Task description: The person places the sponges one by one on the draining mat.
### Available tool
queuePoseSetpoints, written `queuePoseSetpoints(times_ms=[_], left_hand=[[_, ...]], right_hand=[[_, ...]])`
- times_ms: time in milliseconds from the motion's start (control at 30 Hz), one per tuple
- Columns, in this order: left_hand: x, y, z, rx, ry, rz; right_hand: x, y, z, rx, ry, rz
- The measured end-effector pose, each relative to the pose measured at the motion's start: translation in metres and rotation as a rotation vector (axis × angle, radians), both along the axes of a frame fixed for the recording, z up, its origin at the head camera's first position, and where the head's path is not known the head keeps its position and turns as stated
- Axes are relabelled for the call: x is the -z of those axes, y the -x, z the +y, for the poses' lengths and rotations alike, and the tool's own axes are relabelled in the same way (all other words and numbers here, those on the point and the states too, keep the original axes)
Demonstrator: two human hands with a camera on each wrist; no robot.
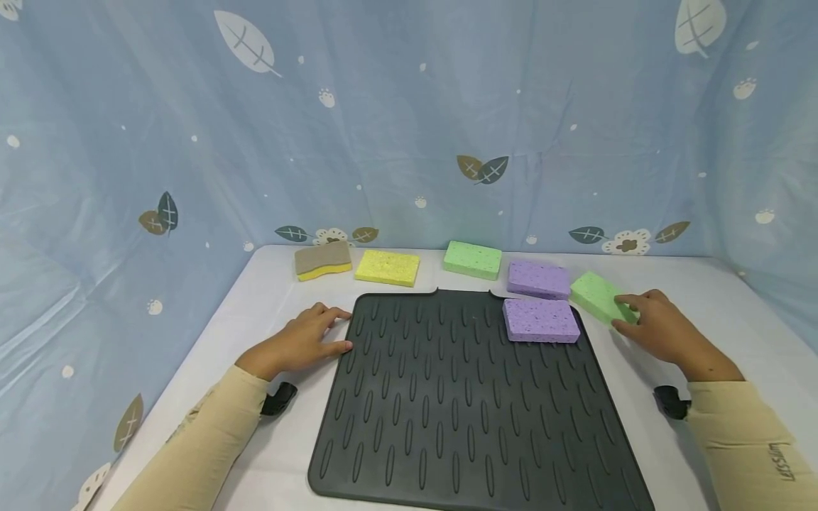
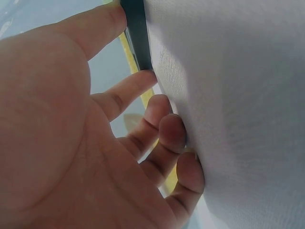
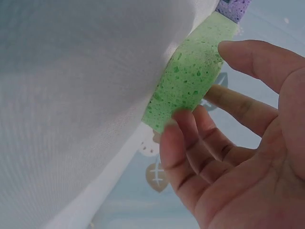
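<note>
In the head view, my right hand [image 1: 658, 326] is at the right end of a light green sponge [image 1: 591, 297], lying slantwise at the right. The thumb is at its near edge, and the index finger lies over its far side. The right wrist view shows the pitted side of this green sponge [image 3: 186, 78] between thumb and index finger, with the other fingers bent at its end. My left hand [image 1: 297, 342] touches the left edge of a dark grey ribbed mat [image 1: 447, 397] with its fingertips. A purple sponge [image 1: 541, 321] lies on the mat's far right corner.
Behind the mat stand a brown-topped yellow sponge [image 1: 323, 260], a yellow sponge [image 1: 387, 267], another green sponge [image 1: 472, 260] and another purple sponge [image 1: 539, 279]. A white cloth [image 1: 275, 284] covers the table. A blue patterned curtain [image 1: 396, 128] hangs along the back and sides.
</note>
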State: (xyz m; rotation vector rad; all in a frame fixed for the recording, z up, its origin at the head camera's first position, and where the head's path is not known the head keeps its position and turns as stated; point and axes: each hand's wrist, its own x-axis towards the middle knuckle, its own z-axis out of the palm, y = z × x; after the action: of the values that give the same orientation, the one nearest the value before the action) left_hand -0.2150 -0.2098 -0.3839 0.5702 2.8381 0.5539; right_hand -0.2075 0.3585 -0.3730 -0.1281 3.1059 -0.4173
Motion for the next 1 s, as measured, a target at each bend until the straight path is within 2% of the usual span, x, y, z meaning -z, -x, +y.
queuePoseSetpoints(times_ms=[233, 467, 1000], left_hand=[[0.0007, 0.0002, -0.0008, 0.002, -0.001, -0.001], [0.0047, 0.0021, -0.0003, 0.006, 0.006, 0.005], [0.0035, 0.0022, 0.0009, -0.003, 0.004, -0.011]], right_hand=[[0.0034, -0.0002, 0.0006, 0.023, 0.014, -0.021], [0.0029, 0.0008, 0.0021, -0.018, 0.026, -0.039], [0.0009, 0.0018, 0.0020, 0.036, 0.010, -0.067]])
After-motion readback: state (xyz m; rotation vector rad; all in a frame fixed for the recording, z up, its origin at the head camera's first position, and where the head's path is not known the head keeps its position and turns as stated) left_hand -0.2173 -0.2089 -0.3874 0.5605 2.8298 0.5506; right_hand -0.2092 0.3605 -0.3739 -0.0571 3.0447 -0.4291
